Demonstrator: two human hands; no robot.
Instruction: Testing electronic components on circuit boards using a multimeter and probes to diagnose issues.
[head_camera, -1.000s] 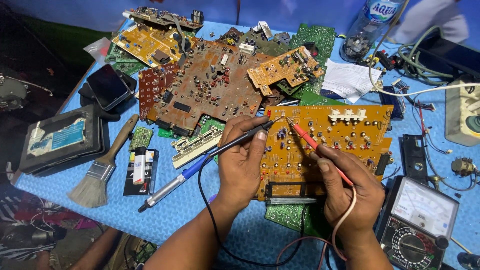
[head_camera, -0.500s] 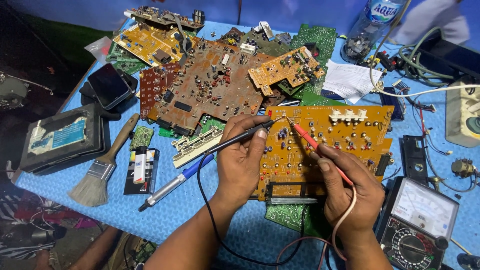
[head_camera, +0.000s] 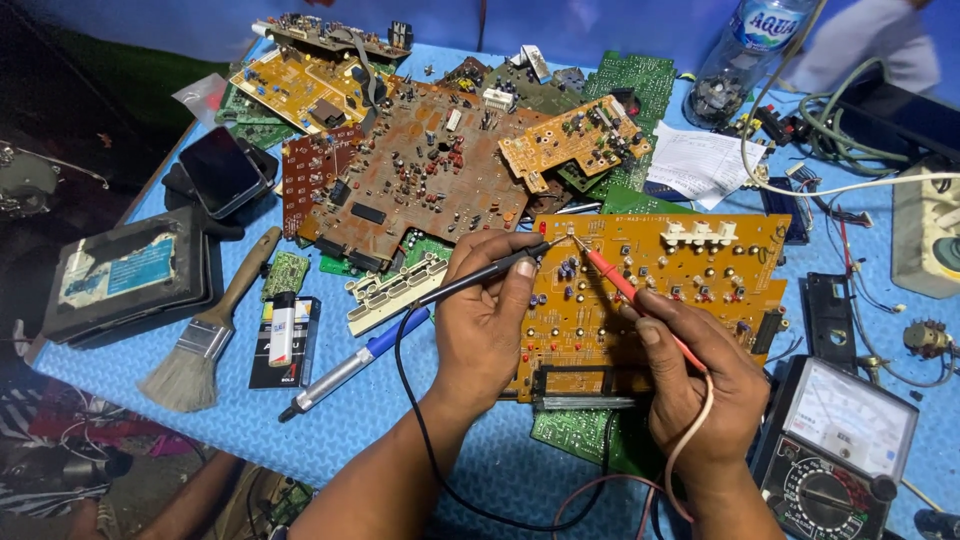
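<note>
Two hands press multimeter probes onto an orange circuit board on a blue foam mat.

The left hand (head_camera: 490, 320) pinches the black probe (head_camera: 480, 278) between thumb and fingers, and the right hand (head_camera: 705, 385) is closed around the red probe (head_camera: 625, 288). Both tips meet the orange circuit board (head_camera: 680, 270) at its upper left corner, close together, though whether they touch the same solder point is hard to tell. The hands themselves sit apart, resting on the board's lower edge. Just right of the board's lower corner lies the analog multimeter (head_camera: 840, 440), with the probe leads running down toward it. Left of the board lie a blue pen-shaped tool (head_camera: 350, 365) and a paintbrush (head_camera: 205, 335); above the board a large brown circuit board (head_camera: 420, 185) is piled among others.
</note>
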